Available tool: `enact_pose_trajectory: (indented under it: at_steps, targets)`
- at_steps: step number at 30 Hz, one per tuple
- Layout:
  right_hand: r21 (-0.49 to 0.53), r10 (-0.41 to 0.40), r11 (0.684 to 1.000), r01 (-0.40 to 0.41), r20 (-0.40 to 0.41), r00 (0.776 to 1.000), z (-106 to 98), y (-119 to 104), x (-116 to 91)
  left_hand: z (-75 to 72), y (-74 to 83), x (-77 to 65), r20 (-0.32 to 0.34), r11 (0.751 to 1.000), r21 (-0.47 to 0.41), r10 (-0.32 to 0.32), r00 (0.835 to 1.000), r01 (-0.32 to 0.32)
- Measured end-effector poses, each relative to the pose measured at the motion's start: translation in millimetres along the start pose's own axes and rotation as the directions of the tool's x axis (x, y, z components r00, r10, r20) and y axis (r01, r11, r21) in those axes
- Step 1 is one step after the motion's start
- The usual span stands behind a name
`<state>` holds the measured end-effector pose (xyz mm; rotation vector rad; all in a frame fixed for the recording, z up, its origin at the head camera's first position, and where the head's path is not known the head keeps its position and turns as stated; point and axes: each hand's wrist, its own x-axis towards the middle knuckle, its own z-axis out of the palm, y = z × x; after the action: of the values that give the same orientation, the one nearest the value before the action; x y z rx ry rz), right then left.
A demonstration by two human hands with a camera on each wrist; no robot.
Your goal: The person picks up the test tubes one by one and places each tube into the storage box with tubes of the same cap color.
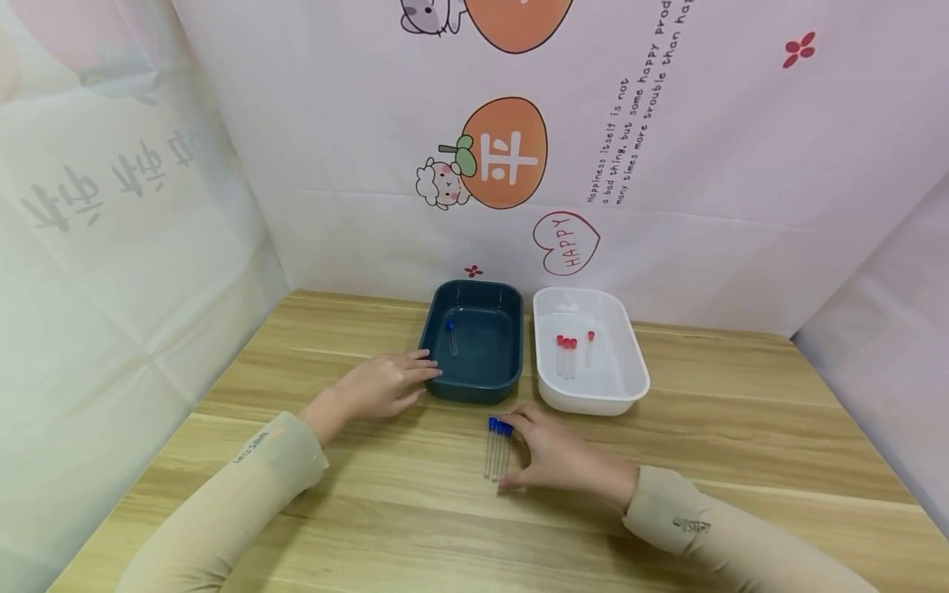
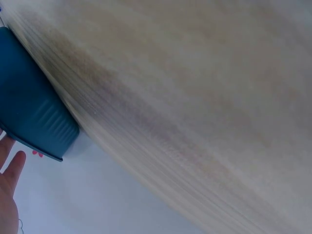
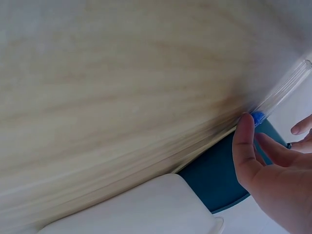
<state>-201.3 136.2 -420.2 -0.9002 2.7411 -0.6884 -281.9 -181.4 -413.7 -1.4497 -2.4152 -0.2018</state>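
Printed cloth (image 1: 348,123), upper frame; wood-grain table (image 1: 400,527), lower. My relaxed left hand (image 1: 381,384) touches dark bin (image 1: 489,350); right hand (image 1: 559,455) at blue-capped tubes (image 1: 498,450), pinch unclear.

Left sleeve (image 1: 230,506): long, pale beige, creased
Left cuff (image 1: 292,451): broad, small dark lettering
Right sleeve (image 1: 730,535): matching beige
Right cuff (image 1: 660,504): small dark print, illegible
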Motion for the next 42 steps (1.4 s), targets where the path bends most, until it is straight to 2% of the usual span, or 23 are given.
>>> enact_pose_trajectory:
  at_steps: [15,31,39,42]
  targets:
    - [-0.050,0.002,0.999,-0.001,0.016,1.000,1.9,-2.9,1.4,0.8,-1.8,-0.4,-0.008,1.000,0.004,0.010,1.000,-0.010]
    - [-0.034,-0.012,0.999,0.012,0.007,1.000,1.3,0.4,-0.8,0.9,-1.5,-0.8,-0.002,1.000,-0.008,0.000,1.000,0.000]
    - [-0.014,0.029,0.999,-0.029,0.018,0.999,-11.6,-0.7,-2.2,0.7,-1.2,-0.4,-0.005,1.000,-0.002,0.000,1.000,0.000]
    - [-0.030,0.014,0.999,-0.014,-0.002,1.000,-18.8,-2.4,-3.7,-0.7,0.2,0.0,-0.004,1.000,0.010,0.000,1.000,0.000]
